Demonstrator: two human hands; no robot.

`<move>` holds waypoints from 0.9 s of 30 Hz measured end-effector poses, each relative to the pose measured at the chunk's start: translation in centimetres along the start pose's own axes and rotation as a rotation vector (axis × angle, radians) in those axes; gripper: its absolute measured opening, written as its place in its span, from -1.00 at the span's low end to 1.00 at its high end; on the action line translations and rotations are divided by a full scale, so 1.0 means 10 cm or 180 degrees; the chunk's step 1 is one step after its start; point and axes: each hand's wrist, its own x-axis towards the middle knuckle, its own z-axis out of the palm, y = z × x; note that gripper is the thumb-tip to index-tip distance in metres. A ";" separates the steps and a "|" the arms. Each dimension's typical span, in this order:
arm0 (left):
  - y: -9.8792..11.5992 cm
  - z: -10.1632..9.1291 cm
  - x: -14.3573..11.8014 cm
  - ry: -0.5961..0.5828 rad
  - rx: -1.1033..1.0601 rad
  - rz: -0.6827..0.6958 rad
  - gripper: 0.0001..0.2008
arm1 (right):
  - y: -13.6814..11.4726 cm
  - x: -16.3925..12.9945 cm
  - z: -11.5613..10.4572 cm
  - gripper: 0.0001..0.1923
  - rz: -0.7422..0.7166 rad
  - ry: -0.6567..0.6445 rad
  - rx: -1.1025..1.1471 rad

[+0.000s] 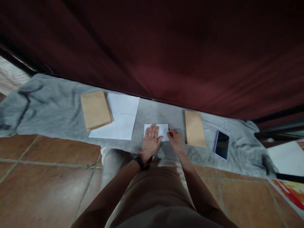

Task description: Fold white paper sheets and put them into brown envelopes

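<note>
Head view: the small white paper (163, 129) lies flat on the grey cloth (161, 110), between the large white sheet (123, 117) and the narrow brown stack (194, 128). The left hand (150, 141) rests palm down on it, fingers extended and slightly parted. The right hand (175, 139) is curled at its right edge; whether those fingertips pinch the edge, I cannot tell. The step in hand looks like steadying the paper while working that edge; the next move calls for even palm pressure and careful fingertip control.
</note>
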 end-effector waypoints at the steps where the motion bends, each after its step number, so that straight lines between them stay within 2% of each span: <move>1: -0.01 0.01 0.00 -0.0010 0.0027 0.0058 -0.38 | -0.03 -0.03 0.00 -0.73 -0.0242 0.0170 -0.0327; 3: -0.04 0.01 0.02 -0.0039 0.0064 0.0188 -0.39 | -0.10 -0.08 0.05 -0.65 -0.0809 0.0470 -0.0830; 4: -0.05 0.01 0.03 -0.0064 0.0079 0.0256 -0.39 | -0.13 -0.10 0.09 -0.62 -0.1083 0.0488 -0.0910; 7: -0.10 0.02 0.02 -0.0143 0.0131 0.0429 -0.38 | -0.21 -0.14 0.26 -0.52 -0.1771 -0.0016 -0.0825; 9: -0.12 0.05 -0.01 -0.0160 0.0150 0.0454 -0.37 | -0.22 -0.14 0.37 -0.48 -0.2007 -0.0361 -0.0900; 11: -0.15 0.07 -0.05 -0.0098 0.0139 0.0356 -0.35 | -0.20 -0.15 0.44 -0.46 -0.2087 -0.0472 -0.1198; 15: -0.18 0.07 -0.09 0.0041 0.0063 0.0179 -0.31 | -0.13 -0.16 0.48 -0.45 -0.2096 -0.0413 -0.1754; 27: -0.33 -0.11 -0.20 0.0100 0.0036 -0.0118 -0.38 | 0.05 -0.13 0.43 -0.42 -0.1984 -0.0041 -0.2064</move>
